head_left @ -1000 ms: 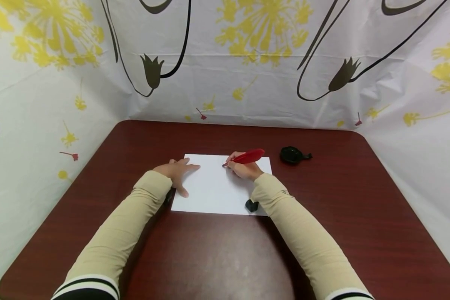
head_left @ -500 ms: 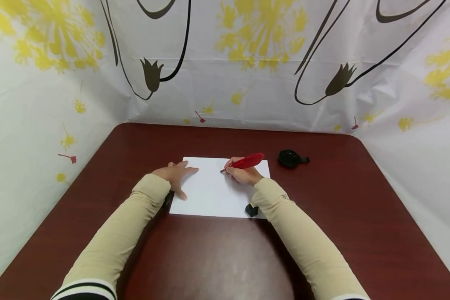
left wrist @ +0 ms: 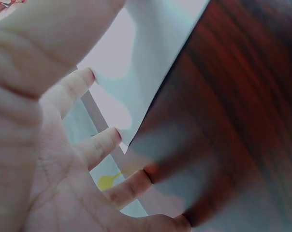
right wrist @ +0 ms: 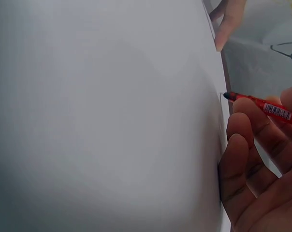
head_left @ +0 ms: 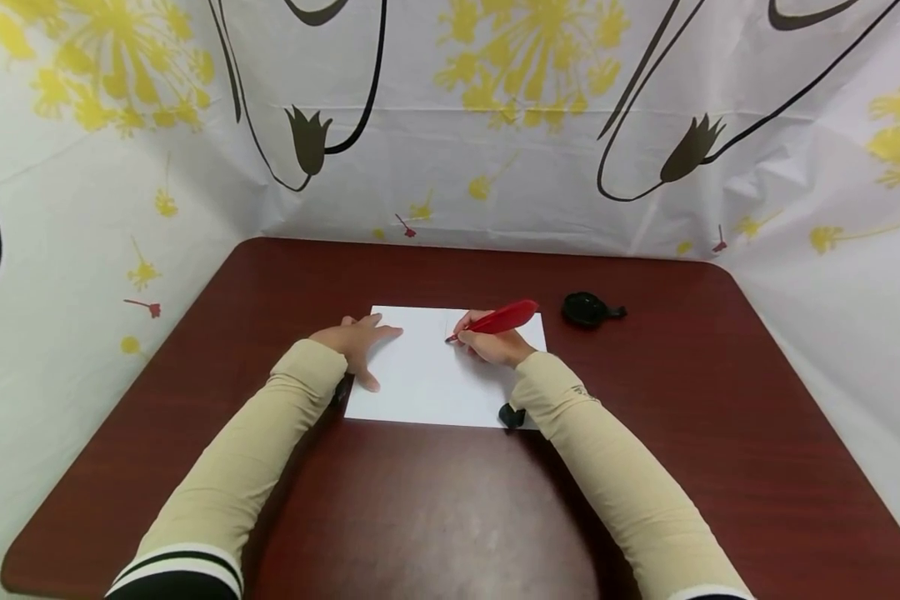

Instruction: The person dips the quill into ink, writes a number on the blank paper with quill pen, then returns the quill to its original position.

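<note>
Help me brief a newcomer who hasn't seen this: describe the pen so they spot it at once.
On the brown table lies a white sheet of paper. Over the sheet's far right part, the right hand holds the pen. Its bright red, feather-shaped end sets it apart from the white sheet and the black object lying to the sheet's right.

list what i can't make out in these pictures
Head view: near right corner of the white rectangular paper sheet, behind the beige right sleeve.
Head view: details of the round black handled object, too small and dark.
Right wrist view: rear of the slim red pen, past the right edge.
Left wrist view: thumb tip of the bare left hand, past the top edge.
</note>
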Demonstrator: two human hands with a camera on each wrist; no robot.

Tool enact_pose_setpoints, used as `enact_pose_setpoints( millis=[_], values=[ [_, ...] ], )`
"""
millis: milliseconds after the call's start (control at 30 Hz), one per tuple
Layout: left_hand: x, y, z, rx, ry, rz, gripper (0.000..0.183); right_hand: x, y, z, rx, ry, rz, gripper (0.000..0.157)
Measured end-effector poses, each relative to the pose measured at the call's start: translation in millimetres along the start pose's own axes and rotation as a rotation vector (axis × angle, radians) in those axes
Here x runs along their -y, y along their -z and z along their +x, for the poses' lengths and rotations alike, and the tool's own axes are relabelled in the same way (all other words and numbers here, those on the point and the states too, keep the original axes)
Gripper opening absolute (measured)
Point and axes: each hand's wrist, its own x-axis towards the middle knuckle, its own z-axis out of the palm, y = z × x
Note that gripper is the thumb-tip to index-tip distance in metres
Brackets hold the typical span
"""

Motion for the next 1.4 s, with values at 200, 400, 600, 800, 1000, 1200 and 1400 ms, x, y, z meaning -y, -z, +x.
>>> enact_pose_setpoints(
  millis=[200,400,600,800,1000,1200,1400],
  values=[
    [0.8,-0.5,0.9,0.008,0.001,-0.012,0.104,1,0.5,-2,0.013,-0.01,-0.004,0.013],
    [2.0,0.1,0.7,0.006,-0.01,-0.02,0.105,3,1.7,-5,0.036,-0.056,-0.006,0.011],
    [2.6,-0.2,0.4,0.008,-0.01,-0.013,0.105,3,1.5,-8,0.06,-0.061,-0.003,0.011],
    [1.4,0.1,-0.4,0.003,-0.028,-0.017,0.104,0,2.3,-10,0.055,-0.04,0.002,0.011],
    [3.0,2.3,1.3,0.001,-0.037,-0.002,0.105,0,3.0,-10,0.078,-0.018,0.003,0.011],
    [1.8,5.7,1.4,-0.009,-0.048,-0.011,0.105,3,6.0,-12,0.083,0.004,-0.003,0.012],
    [-0.1,4.9,-0.6,0.009,-0.036,0.008,0.105,4,5.7,-16,0.128,0.016,-0.013,0.013]
  ],
)
